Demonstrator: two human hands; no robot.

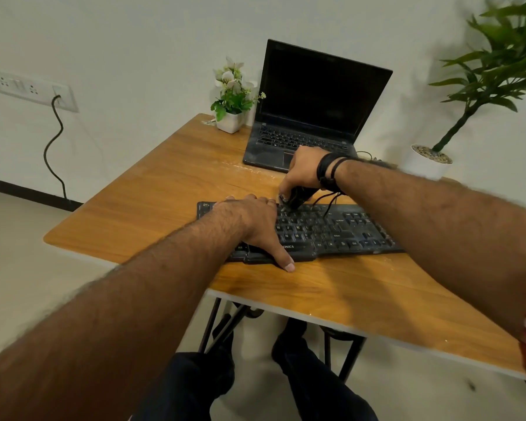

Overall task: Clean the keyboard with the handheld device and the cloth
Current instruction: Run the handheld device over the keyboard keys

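Note:
A dusty black keyboard (331, 232) lies across the middle of the wooden table (152, 214). My left hand (252, 220) lies flat on the keyboard's left half, fingers straight, thumb reaching over the front edge onto the table. My right hand (304, 171) grips a small black handheld device (296, 199), tip down on the top row of keys near the keyboard's middle. A thin black cord runs from the device across the keys. No cloth is in view.
An open black laptop (313, 110) stands behind the keyboard. A small white pot of flowers (231, 117) sits at its left. A tall potted plant (431, 162) stands at the right. A wall socket with a black cable (53, 141) is at the left.

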